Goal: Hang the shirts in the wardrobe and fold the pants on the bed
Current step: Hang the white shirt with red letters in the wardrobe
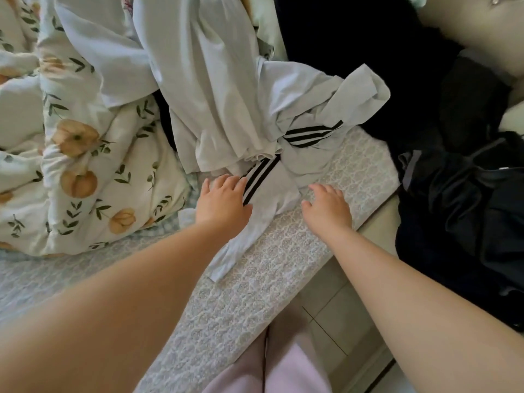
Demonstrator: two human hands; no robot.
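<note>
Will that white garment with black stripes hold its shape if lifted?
Probably not: the white striped garment lies in soft crumpled folds, so it should droop. It looks thin, likely light. Tangled under pale clothes, it may drag them along.

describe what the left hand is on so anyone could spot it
On the bed, between the floral duvet and the dark clothes, lies a pale heap. The white garment at its near edge, under the left hand, has black stripes; those above are plain.

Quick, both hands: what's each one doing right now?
Left hand: open, fingers resting on the white striped garment.
Right hand: open, holding nothing, over the patterned mattress.
</note>
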